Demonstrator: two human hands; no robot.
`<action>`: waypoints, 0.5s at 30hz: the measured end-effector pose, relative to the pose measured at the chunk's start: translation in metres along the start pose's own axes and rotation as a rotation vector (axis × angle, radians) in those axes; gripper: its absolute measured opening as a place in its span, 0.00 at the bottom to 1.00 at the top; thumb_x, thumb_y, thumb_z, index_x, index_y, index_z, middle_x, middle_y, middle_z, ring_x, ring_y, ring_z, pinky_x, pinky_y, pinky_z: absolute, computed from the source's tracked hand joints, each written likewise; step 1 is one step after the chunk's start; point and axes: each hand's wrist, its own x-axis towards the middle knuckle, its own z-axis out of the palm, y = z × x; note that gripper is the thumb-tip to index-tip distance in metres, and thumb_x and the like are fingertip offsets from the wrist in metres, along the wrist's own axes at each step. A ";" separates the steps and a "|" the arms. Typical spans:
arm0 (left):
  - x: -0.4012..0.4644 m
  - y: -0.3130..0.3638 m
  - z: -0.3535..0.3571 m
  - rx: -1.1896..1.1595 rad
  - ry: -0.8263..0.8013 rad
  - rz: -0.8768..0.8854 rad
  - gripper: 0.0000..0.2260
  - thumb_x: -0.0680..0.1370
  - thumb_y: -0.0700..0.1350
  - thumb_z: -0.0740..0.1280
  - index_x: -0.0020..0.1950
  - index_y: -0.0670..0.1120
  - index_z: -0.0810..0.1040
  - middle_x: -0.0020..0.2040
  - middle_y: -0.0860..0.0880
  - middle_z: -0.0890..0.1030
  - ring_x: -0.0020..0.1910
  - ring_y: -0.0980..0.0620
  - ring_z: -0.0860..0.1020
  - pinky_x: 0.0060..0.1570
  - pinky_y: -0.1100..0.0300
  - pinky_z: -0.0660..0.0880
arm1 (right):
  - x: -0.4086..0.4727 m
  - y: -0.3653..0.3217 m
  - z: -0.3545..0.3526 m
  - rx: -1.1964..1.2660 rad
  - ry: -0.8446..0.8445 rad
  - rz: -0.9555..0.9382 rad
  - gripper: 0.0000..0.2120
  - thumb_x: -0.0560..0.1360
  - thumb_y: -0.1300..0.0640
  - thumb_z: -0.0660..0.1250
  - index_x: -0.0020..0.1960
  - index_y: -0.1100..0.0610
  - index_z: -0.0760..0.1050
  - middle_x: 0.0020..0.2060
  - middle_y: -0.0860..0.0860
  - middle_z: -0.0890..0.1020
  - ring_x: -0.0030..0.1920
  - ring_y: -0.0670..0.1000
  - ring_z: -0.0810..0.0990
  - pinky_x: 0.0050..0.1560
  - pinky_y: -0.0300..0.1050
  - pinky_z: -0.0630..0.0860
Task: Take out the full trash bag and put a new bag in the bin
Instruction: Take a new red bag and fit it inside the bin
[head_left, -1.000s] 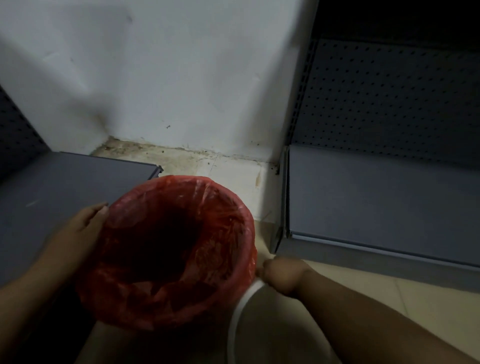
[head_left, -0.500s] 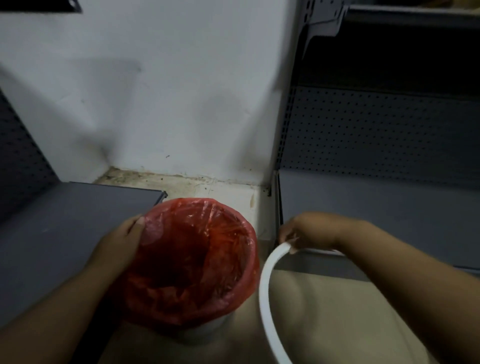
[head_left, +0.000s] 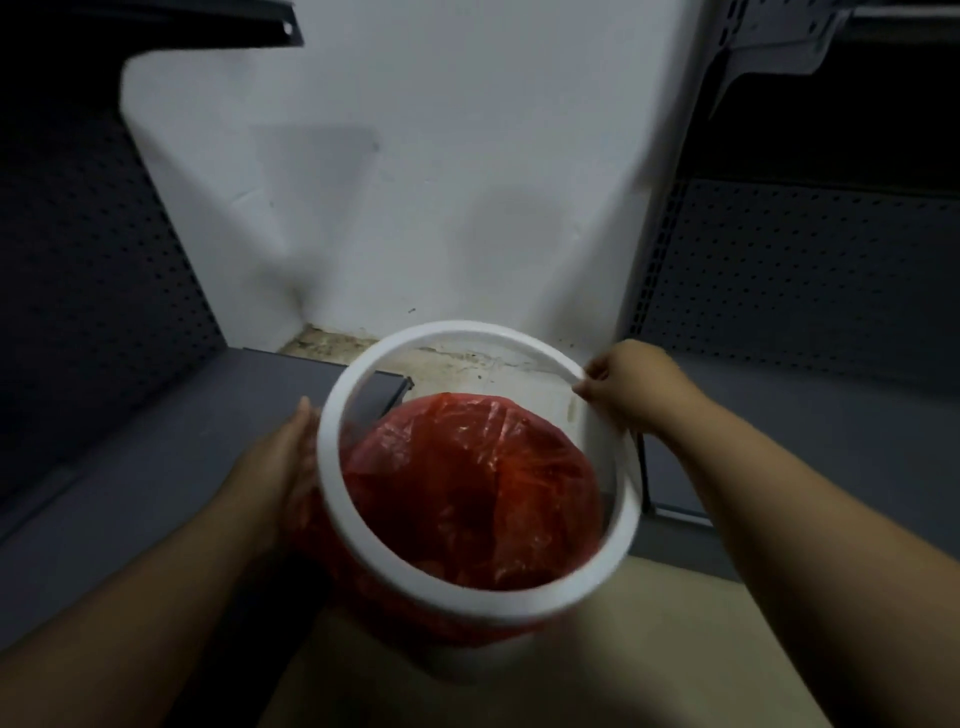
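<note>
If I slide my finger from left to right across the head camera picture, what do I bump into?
Dark shelf on the left → left hand → red bag inside the white ring → right hand → dark shelf on the right.

1. Only one view is supplied, taken from a wide-angle camera worn on the head.
2. It is aimed forward and steeply down into a corner, with the white wall (head_left: 415, 208) at the far side.
3. The red-lined bin (head_left: 467, 493) is seen from close above, in the near centre.
4. Both forearms are seen entering from the near edge; straight shelf edges are bowed toward the borders.
</note>
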 end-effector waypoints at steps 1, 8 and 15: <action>-0.002 0.002 -0.002 -0.051 -0.003 0.021 0.20 0.80 0.55 0.52 0.59 0.45 0.76 0.48 0.47 0.84 0.45 0.50 0.81 0.48 0.53 0.74 | 0.003 -0.003 0.005 -0.020 0.011 0.028 0.12 0.76 0.53 0.66 0.49 0.61 0.82 0.40 0.59 0.83 0.41 0.58 0.80 0.41 0.45 0.74; -0.008 -0.006 -0.001 0.091 -0.090 0.068 0.22 0.80 0.56 0.49 0.68 0.49 0.69 0.64 0.50 0.75 0.61 0.52 0.73 0.59 0.55 0.68 | 0.014 -0.007 0.046 -0.090 -0.043 0.152 0.13 0.77 0.52 0.64 0.45 0.61 0.80 0.34 0.56 0.78 0.35 0.56 0.76 0.29 0.41 0.67; -0.008 -0.015 0.015 0.650 0.054 0.315 0.15 0.81 0.51 0.51 0.57 0.55 0.77 0.58 0.50 0.78 0.57 0.53 0.75 0.57 0.58 0.69 | -0.010 -0.007 0.075 0.200 -0.056 0.049 0.18 0.81 0.51 0.55 0.64 0.61 0.72 0.61 0.59 0.77 0.61 0.58 0.75 0.58 0.47 0.71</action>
